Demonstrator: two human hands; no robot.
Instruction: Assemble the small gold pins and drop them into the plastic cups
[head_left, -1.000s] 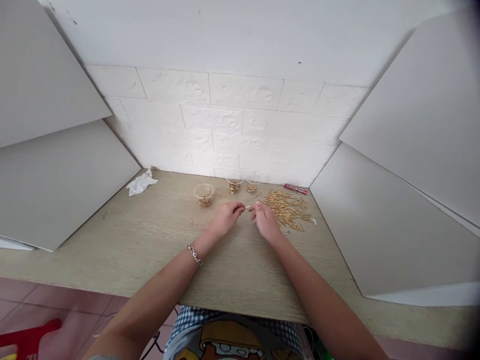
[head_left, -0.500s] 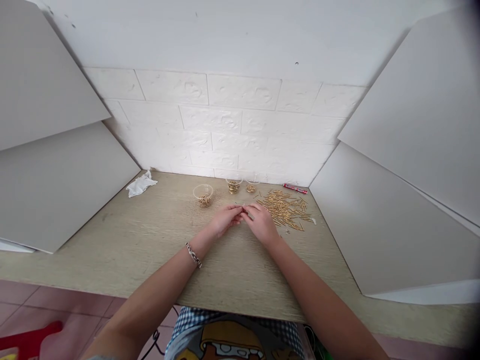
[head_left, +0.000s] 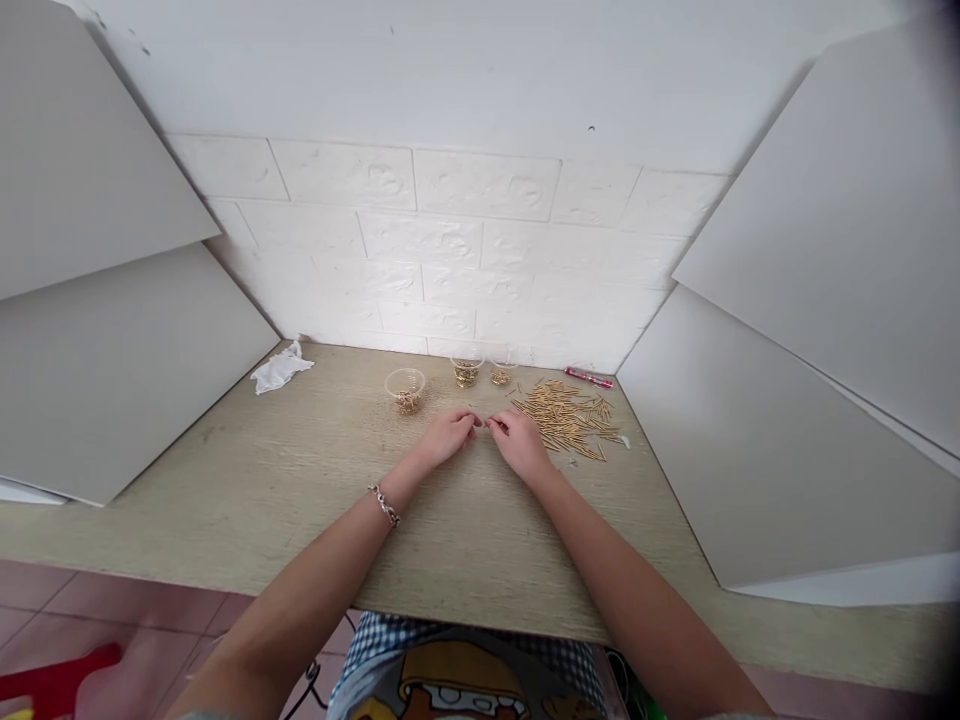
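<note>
Over the middle of the table my left hand (head_left: 448, 437) is closed, its fingertips pinched together; what they hold is too small to name. Facing it, a small gap away, my right hand (head_left: 519, 442) is closed too, thumb and finger pressed on something I cannot make out. Just right of that hand lies a pile of thin gold-coloured rods (head_left: 566, 415). A clear cup (head_left: 406, 390) with small gold pieces stands beyond my left hand. Farther back are a second clear cup (head_left: 466, 372) and a third cup (head_left: 501, 376), each holding small gold pieces.
A crumpled white tissue (head_left: 281, 368) lies at the back left. A red tube-like packet (head_left: 589, 377) lies behind the rods. Grey-white panels (head_left: 817, 450) border the table (head_left: 300, 500) on both sides, and a white brick-patterned wall (head_left: 442, 240) closes the back.
My fingertips were together half a second ago and are now a little apart. The left hand has shifted slightly to the left. The cups and rods stay where they were.
</note>
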